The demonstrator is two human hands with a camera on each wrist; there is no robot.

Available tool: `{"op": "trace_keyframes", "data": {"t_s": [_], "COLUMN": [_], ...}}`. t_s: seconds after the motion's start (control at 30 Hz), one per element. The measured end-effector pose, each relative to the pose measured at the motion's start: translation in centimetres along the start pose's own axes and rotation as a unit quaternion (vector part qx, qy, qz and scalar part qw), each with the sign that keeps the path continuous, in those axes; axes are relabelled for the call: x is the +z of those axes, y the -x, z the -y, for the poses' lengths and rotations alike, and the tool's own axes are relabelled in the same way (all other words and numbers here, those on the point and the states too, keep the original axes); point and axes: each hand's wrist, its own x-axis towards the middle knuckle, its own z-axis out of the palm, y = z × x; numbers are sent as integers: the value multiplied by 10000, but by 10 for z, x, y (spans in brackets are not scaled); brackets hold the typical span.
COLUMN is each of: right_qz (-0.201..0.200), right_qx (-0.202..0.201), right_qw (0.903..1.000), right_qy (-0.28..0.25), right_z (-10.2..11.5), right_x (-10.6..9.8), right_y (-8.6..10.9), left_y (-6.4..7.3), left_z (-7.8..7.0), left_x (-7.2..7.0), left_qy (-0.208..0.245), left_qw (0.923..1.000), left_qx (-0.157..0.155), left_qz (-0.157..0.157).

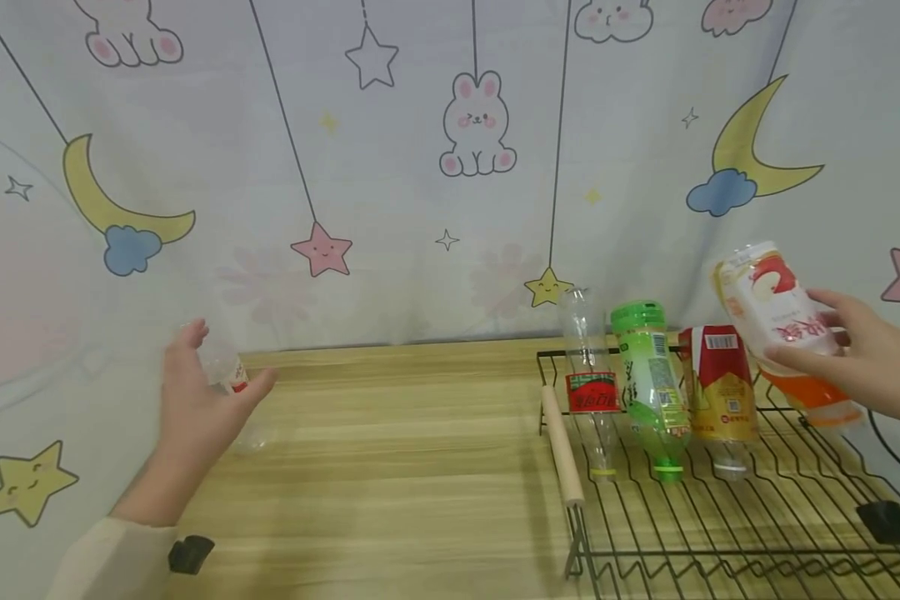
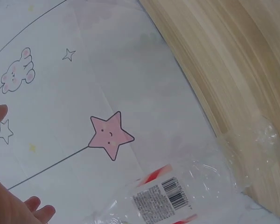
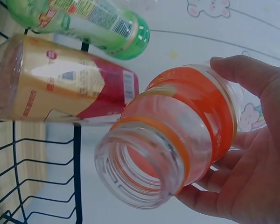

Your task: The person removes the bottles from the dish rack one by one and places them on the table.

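My right hand (image 1: pixel 870 354) grips a clear, uncapped bottle (image 1: pixel 776 304) with a white, red and orange wrap, tilted neck-down above the wire rack (image 1: pixel 720 552). In the right wrist view its open mouth (image 3: pixel 140 170) faces the camera, fingers and thumb around the wrapped body. On the left, my left hand (image 1: pixel 195 408) has thumb and fingers spread, beside a clear plastic bottle (image 1: pixel 236 377) with a small red-and-white label. The left wrist view shows that bottle's barcode label (image 2: pixel 161 200) apart from the fingertips. The hand partly hides it in the head view.
Three bottles lean neck-down on the rack: a clear one with a red label (image 1: pixel 592 392), a green one (image 1: pixel 656 383) and a red-and-gold one (image 1: pixel 720 392). A wooden handle (image 1: pixel 562 446) edges the rack's left side. Behind the wooden table (image 1: pixel 390 467) hangs a printed curtain (image 1: pixel 420 167).
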Motion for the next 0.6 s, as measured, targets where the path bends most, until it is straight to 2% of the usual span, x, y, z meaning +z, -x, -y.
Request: {"op": "trace_keyframes", "data": {"t_s": [0.07, 0.2, 0.33, 0.6], "right_qz": [20, 51, 163, 392], "right_qx": [-69, -183, -317, -560], "right_qw": [10000, 9998, 9993, 9976], "right_qy": [48, 98, 107, 119], "right_z": [5, 17, 30, 53], "right_x": [0, 1, -1, 1], "right_y": [0, 0, 3, 10], "left_y": [1, 5, 9, 14], "left_z": [-5, -16, -25, -36], "left_x": [2, 5, 8, 15], "left_qy": [-139, -315, -420, -511], "left_qw": [9997, 9984, 9964, 9879], "left_qx": [213, 429, 716, 1452], "left_qz": [48, 168, 145, 184]}}
